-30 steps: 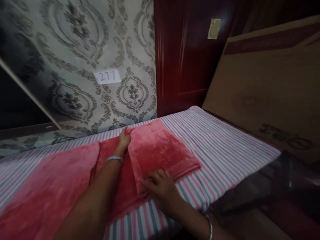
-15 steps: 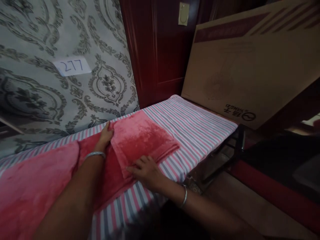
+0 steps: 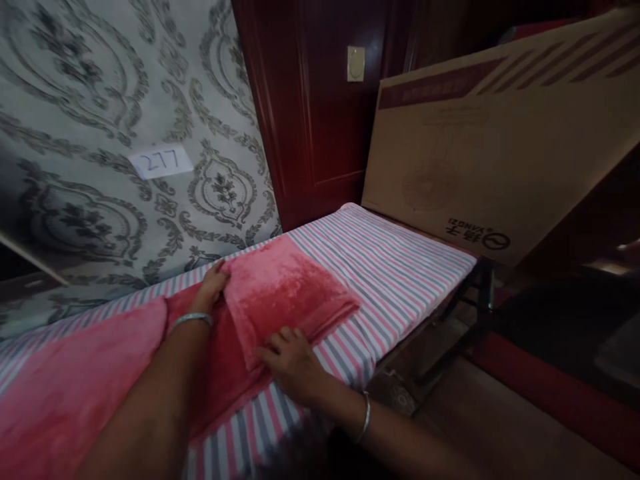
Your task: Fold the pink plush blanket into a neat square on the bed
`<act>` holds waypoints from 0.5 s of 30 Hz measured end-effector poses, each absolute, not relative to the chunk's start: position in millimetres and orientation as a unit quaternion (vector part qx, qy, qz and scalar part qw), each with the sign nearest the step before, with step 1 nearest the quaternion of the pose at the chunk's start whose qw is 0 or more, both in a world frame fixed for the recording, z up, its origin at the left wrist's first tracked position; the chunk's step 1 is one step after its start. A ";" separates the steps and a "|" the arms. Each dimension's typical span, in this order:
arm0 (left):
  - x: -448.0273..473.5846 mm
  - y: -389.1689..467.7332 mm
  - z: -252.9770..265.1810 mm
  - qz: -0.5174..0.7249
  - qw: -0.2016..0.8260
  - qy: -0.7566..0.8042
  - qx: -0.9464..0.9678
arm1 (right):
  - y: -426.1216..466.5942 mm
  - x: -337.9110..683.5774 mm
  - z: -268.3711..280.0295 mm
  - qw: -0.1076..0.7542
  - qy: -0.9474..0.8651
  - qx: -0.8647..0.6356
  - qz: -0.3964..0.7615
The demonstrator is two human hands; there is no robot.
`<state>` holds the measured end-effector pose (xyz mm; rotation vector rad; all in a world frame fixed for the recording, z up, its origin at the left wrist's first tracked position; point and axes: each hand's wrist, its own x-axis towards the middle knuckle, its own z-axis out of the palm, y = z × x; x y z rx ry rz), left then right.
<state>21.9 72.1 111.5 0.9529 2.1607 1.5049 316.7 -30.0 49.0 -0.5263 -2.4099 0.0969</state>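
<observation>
A plush pink-red blanket [image 3: 285,280] lies partly folded, with the flap at its right end turned over onto itself. At the flap's far left corner, beside the wall, my left hand [image 3: 215,280] is closed on the edge, its fingertips partly hidden. My right hand [image 3: 293,363] has its fingers curled at the near left corner of the same flap, thumb against the edge. A second pink fold [image 3: 90,360] rests further left, partly behind my left forearm. Under the blanket is a sheet [image 3: 395,260] striped in pink, grey and white.
Patterned wallpaper [image 3: 220,187] with a paper marked 277 [image 3: 163,162] borders the far side. A large cardboard box [image 3: 480,153] leans beyond the right end, near a dark red door [image 3: 330,113]. A dark metal frame [image 3: 485,287] supports the bed's right corner.
The view has tilted slightly, so the wall and box sit lower in the picture. Both hands stay at the same corners of the flap, and the blanket looks nearly unchanged.
</observation>
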 end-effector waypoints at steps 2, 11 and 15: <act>22.5 70.6 113.1 0.539 0.174 0.757 0.326 | -30.6 315.4 47.6 0.334 -0.920 -0.204 0.037; 22.5 74.1 102.7 0.556 0.142 0.778 0.256 | -30.2 309.3 39.7 0.391 -0.900 -0.190 0.042; 21.3 74.7 108.7 0.541 0.162 0.779 0.271 | -31.8 309.8 40.5 0.365 -0.911 -0.188 0.046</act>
